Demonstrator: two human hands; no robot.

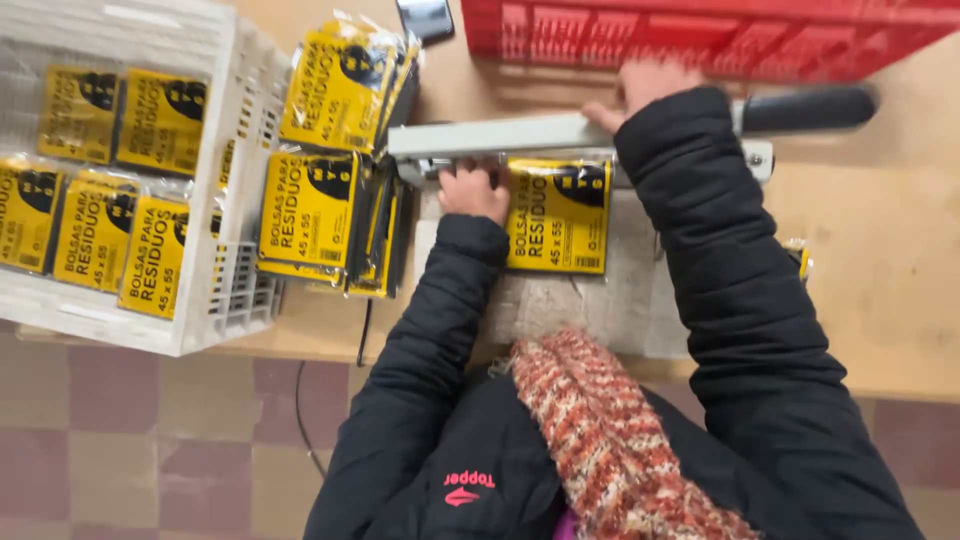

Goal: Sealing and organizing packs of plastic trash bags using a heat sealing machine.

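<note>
A light wooden table (880, 250) fills the upper and right of the frame. On its upper right edge stands a red plastic crate (700, 35). A white plastic crate (235, 300) sits at the upper left, with yellow packets (100, 235) lying flat inside it. Just right of it, at upper centre, a loose stack of the same yellow packets (310, 210) rests on the table.

Across the centre runs a grey heat-sealer bar (500, 135) with a black handle (810, 108) at its right end. The right hand (645, 88) lies on top of the bar, fingers curled narrowly over it. One yellow packet (558, 215) lies just below the bar, its top edge under it. The left hand (472, 190) holds this packet's upper left corner, fingers bent close.
</note>
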